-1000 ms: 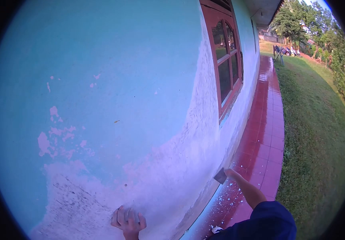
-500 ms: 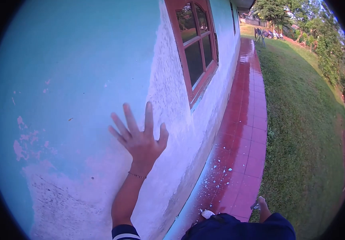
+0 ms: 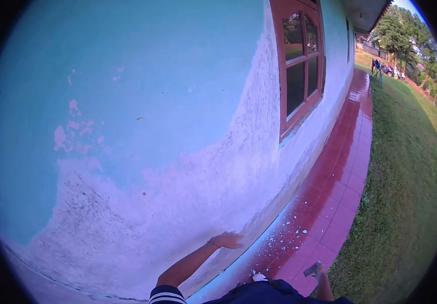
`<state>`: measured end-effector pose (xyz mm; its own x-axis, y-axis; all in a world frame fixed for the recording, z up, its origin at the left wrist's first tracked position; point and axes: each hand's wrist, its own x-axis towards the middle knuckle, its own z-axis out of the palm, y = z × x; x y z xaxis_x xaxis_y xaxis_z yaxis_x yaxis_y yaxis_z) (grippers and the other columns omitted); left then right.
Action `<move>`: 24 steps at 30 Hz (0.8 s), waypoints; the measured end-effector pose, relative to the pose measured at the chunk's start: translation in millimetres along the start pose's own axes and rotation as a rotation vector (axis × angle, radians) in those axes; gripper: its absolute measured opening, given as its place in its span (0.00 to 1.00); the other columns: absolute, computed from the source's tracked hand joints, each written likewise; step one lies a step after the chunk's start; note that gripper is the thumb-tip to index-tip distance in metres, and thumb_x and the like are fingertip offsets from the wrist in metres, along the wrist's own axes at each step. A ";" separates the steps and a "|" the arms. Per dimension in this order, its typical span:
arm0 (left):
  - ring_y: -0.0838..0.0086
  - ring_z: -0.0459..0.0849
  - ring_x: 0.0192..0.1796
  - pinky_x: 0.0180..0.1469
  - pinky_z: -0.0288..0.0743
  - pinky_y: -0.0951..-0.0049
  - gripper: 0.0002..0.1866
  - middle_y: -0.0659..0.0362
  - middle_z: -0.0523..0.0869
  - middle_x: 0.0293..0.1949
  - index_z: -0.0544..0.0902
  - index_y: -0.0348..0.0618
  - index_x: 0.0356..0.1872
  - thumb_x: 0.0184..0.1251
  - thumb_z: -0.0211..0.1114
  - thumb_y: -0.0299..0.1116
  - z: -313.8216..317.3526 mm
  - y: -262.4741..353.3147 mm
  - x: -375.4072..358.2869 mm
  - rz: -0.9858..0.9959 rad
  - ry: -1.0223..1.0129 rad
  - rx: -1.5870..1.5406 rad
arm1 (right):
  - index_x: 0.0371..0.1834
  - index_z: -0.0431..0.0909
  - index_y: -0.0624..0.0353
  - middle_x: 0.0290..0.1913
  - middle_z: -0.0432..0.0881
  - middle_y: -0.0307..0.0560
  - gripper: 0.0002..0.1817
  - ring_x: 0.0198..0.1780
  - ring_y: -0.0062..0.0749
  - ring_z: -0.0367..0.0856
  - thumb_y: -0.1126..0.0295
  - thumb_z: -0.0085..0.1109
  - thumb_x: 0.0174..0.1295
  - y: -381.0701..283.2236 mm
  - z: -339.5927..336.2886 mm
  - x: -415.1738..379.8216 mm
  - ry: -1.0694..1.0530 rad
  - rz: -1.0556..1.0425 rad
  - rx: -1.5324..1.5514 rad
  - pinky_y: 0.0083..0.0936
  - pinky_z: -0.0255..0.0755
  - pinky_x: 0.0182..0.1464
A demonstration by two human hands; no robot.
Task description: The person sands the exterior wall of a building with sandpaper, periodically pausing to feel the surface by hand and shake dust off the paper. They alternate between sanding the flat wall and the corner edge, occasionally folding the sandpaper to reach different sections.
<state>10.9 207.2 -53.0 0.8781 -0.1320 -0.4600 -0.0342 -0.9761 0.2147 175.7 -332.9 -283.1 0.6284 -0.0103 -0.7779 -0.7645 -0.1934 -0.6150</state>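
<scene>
My left hand [image 3: 227, 240], a beaded bracelet at its wrist, is low against the bare whitish part of the wall [image 3: 178, 202], near its foot. Its fingers point right, stretched out and a little blurred, with nothing in them. Higher up, the wall keeps its turquoise paint, which ends in a ragged edge. At the lower right, over the edge of the tiled walkway, my right hand [image 3: 322, 274] is closed around a scraper [image 3: 311, 269] with a flat grey blade; the handle is hidden in the fingers.
White and pale paint flakes [image 3: 285, 230] lie scattered over the red tiled walkway [image 3: 337, 190], which is wet farther along. A red-framed window [image 3: 302, 71] is set in the wall. Grass [image 3: 395, 177] borders the walkway. A rack [image 3: 376, 70] stands far back.
My left hand has dropped from high on the wall to near its foot, its spread fingers now pointing right. The view has turned left, and the scraper shows more fully.
</scene>
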 end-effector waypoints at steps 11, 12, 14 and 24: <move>0.52 0.78 0.67 0.67 0.71 0.53 0.23 0.49 0.78 0.68 0.79 0.44 0.64 0.74 0.66 0.43 -203.6 123.8 -271.3 -0.184 1.315 -0.072 | 0.85 0.53 0.59 0.75 0.68 0.49 0.32 0.70 0.35 0.70 0.66 0.47 0.80 -274.1 277.4 -202.6 -0.715 -0.804 0.039 0.31 0.62 0.72; 0.51 0.78 0.67 0.68 0.70 0.52 0.21 0.48 0.79 0.66 0.78 0.43 0.63 0.75 0.65 0.40 -210.3 126.7 -287.8 -0.257 1.448 0.092 | 0.85 0.51 0.60 0.81 0.60 0.52 0.33 0.77 0.37 0.64 0.65 0.45 0.81 -291.2 295.8 -224.8 -0.769 -0.878 -0.003 0.32 0.56 0.77; 0.49 0.76 0.68 0.69 0.68 0.50 0.18 0.46 0.79 0.64 0.78 0.40 0.61 0.76 0.62 0.37 -209.6 120.3 -315.0 -0.338 1.674 0.268 | 0.85 0.51 0.62 0.82 0.54 0.59 0.32 0.81 0.48 0.53 0.62 0.41 0.82 -324.0 332.7 -281.5 -0.599 -1.223 -0.069 0.39 0.47 0.80; 0.50 0.73 0.67 0.69 0.68 0.47 0.13 0.47 0.76 0.61 0.76 0.38 0.56 0.75 0.59 0.30 -139.0 88.2 -385.0 -0.551 2.004 0.505 | 0.81 0.57 0.66 0.83 0.49 0.67 0.33 0.84 0.70 0.35 0.65 0.46 0.75 -266.1 465.3 -551.3 -0.478 -2.120 -0.137 0.79 0.18 0.75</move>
<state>-263.7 195.9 262.8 0.0202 0.0926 0.9955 0.5439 -0.8365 0.0667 -34.3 180.7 249.1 0.2003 0.4276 0.8815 0.8533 0.3659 -0.3714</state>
